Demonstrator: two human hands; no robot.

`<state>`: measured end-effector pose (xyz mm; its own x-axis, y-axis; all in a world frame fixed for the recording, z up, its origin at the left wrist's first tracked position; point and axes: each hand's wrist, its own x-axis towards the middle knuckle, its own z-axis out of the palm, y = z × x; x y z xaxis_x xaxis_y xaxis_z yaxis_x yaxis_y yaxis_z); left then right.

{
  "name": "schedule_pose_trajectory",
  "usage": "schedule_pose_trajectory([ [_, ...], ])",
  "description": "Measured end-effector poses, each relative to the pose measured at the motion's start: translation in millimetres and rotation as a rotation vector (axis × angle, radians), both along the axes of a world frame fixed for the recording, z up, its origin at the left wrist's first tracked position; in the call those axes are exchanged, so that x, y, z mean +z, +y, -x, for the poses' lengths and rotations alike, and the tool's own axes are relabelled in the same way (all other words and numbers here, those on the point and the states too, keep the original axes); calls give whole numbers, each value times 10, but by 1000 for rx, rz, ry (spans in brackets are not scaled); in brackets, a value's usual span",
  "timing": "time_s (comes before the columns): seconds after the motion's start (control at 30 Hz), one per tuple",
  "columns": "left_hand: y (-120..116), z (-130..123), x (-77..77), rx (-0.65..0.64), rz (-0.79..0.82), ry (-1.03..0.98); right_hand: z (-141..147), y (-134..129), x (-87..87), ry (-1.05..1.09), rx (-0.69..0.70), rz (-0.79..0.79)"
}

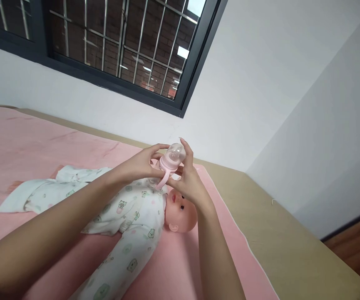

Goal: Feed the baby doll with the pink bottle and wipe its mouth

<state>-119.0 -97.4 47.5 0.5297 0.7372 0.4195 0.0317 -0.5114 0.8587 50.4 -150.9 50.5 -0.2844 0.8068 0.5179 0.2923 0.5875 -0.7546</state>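
Note:
A baby bottle [167, 163] with a pink collar, a pink handle and a clear dome cap is held tilted above a baby doll [182, 212]. My left hand [145, 163] grips the bottle from the left, its fingers closed round the body. On the right, my right hand [188, 177] has its thumb at the handle and its index finger raised beside the clear cap. Its other fingers are partly hidden behind the bottle. Beneath my arms the doll lies on its back in white printed clothes [136, 204], head to the right.
A pink mat [173, 266] covers much of the pale wooden surface [261, 233], which shows along the right and back. Behind it stands a white wall [120, 129] with a dark-framed barred window [180, 108].

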Motion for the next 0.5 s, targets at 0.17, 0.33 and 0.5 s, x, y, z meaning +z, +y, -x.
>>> schedule_pose_trajectory([
  [0.17, 2, -33, -37, 42, 57, -38, 84, 134, -114, 144, -3, 0],
  [0.33, 45, -24, -78, 23, 6, -13, 60, 195, -161, 143, -15, -28],
  [0.5, 55, 0, -81, -29, -8, 9, -193, 203, -47, 84, -53, -80],
])
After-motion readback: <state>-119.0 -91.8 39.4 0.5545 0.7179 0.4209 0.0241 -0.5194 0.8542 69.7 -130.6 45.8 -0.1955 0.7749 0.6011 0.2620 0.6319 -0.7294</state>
